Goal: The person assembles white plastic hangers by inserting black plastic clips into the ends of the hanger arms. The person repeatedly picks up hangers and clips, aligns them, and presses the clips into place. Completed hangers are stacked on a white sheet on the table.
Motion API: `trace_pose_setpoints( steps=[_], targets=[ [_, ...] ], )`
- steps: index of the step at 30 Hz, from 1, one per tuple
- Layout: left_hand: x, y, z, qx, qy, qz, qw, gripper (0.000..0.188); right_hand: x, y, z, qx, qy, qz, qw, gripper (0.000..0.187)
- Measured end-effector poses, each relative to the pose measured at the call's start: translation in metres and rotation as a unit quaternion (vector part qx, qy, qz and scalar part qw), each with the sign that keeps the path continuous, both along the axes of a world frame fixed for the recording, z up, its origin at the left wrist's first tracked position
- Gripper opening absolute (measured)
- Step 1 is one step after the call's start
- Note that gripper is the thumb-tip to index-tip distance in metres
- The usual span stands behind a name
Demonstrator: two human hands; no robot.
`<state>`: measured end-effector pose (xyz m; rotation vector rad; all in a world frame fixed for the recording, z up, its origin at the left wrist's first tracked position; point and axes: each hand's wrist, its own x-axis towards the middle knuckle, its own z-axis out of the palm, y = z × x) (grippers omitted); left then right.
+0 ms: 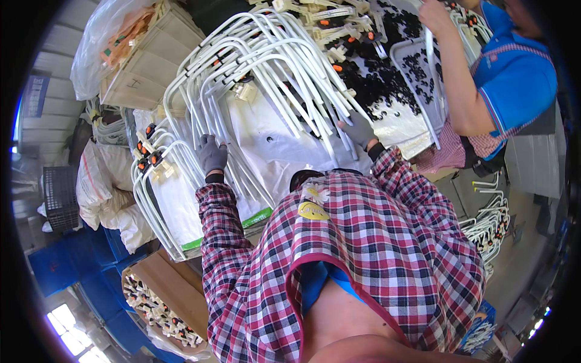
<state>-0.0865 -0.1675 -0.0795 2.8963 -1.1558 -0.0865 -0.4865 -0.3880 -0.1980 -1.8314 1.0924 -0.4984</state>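
A heap of white U-shaped bent metal tubes (pixel 275 45) lies across the work table before me. My left hand (pixel 213 155), in a dark grey glove, is closed around a tube leg at the left of the heap. My right hand (pixel 358 130), gloved alike, closes on a tube leg near its end at the right side. Its fingertips are partly hidden against the tube. Under the legs between my hands lies white sheeting (pixel 266 130). More bent tubes with black and orange fittings (pixel 151 158) hang over the table's left edge.
Black small parts (pixel 387 78) and cream plastic fittings (pixel 333 24) are strewn at the back right. A co-worker in a blue shirt (pixel 520 91) handles a tube at the right. A cream crate (pixel 151 60) stands back left; a carton of fittings (pixel 160 308) sits lower left.
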Motion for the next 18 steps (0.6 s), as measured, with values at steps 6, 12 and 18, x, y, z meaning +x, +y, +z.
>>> trace_pose_setpoints(
  steps=[6, 12, 18],
  targets=[
    [-0.012, 0.007, -0.031, -0.004, -0.027, 0.006, 1.000, 0.053, -0.008, 0.010, -0.034, 0.281, -0.168, -0.014, 0.945, 0.056],
    [-0.003, 0.006, -0.005, -0.088, -0.010, 0.003, 0.996, 0.055, -0.011, 0.026, -0.027, 0.263, -0.136, -0.062, 0.953, 0.059],
    [-0.025, -0.046, 0.073, -0.255, -0.158, -0.172, 0.938, 0.067, -0.013, 0.029, 0.021, 0.093, -0.080, -0.176, 0.977, 0.060]
  ],
)
